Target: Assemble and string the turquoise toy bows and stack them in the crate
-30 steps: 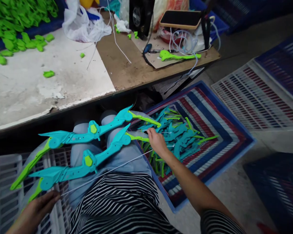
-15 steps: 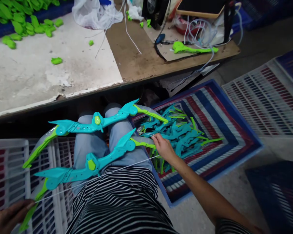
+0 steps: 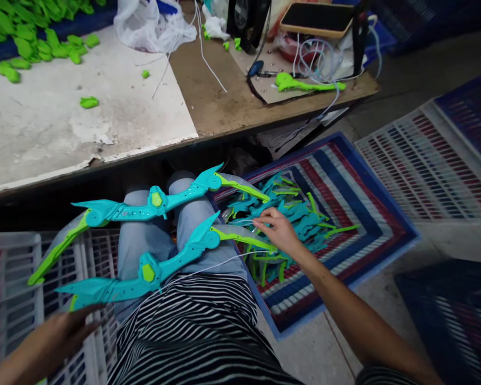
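Two turquoise toy bows with lime-green limb ends lie across my lap, a farther bow [image 3: 138,210] and a nearer bow [image 3: 172,262]. A white string [image 3: 220,263] runs slackly along the nearer bow to its right green tip. My right hand [image 3: 280,231] is beside that tip, thumb and forefinger pinched on a thin end of the string. Over the left end of the nearer bow is my left hand [image 3: 58,339], smeared by motion. It hides most of that green limb, and its grip does not show clearly.
On my right, a striped crate [image 3: 369,235] holds several turquoise and green bow pieces. White slatted crates [image 3: 16,299] stand at my left. The worktable [image 3: 136,123] ahead carries green parts [image 3: 44,37], a plastic bag [image 3: 152,27], a phone [image 3: 316,18] and a green piece [image 3: 308,84].
My left hand has moved right and up from the nearer bow's left tip onto its left end. The string, taut before, now sags. My right hand has shifted slightly right.
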`<state>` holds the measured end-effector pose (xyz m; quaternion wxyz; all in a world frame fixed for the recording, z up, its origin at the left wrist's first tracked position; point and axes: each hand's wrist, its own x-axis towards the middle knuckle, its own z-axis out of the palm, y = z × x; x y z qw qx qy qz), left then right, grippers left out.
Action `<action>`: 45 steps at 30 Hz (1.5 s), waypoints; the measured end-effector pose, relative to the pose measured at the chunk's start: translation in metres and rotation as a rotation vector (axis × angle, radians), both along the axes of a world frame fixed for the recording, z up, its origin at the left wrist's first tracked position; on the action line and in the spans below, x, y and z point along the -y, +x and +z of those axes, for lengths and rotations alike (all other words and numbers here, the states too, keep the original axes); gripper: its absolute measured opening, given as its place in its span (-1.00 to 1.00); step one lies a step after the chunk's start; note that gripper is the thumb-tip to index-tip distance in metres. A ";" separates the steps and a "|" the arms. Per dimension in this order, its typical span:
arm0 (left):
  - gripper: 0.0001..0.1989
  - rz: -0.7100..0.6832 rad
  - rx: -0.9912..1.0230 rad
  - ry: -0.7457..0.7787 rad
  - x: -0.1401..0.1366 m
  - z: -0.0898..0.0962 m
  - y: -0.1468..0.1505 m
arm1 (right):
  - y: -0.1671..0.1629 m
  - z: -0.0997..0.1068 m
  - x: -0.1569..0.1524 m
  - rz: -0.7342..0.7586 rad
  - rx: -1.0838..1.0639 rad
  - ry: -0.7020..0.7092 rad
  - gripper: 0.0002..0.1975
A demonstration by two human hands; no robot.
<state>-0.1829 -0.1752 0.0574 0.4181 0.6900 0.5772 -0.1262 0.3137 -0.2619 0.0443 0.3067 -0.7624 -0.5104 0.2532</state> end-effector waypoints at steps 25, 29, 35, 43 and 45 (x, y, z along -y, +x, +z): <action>-0.86 0.136 0.944 -0.927 -0.057 0.040 0.401 | 0.005 0.039 0.007 -0.472 -0.886 0.117 -0.59; -0.82 0.194 0.978 -0.905 -0.063 0.055 0.410 | -0.007 0.036 0.006 -0.344 -0.798 0.111 -0.62; -0.85 0.152 1.034 -0.887 -0.062 0.066 0.417 | -0.009 0.031 0.006 -0.270 -0.755 0.129 -0.65; -0.91 0.148 0.940 -0.635 -0.047 0.050 0.413 | 0.008 0.025 0.010 -0.495 -0.657 0.320 -0.70; -0.84 0.193 0.783 -0.564 -0.040 0.035 0.408 | 0.014 0.019 0.005 -0.559 -0.588 0.382 -0.71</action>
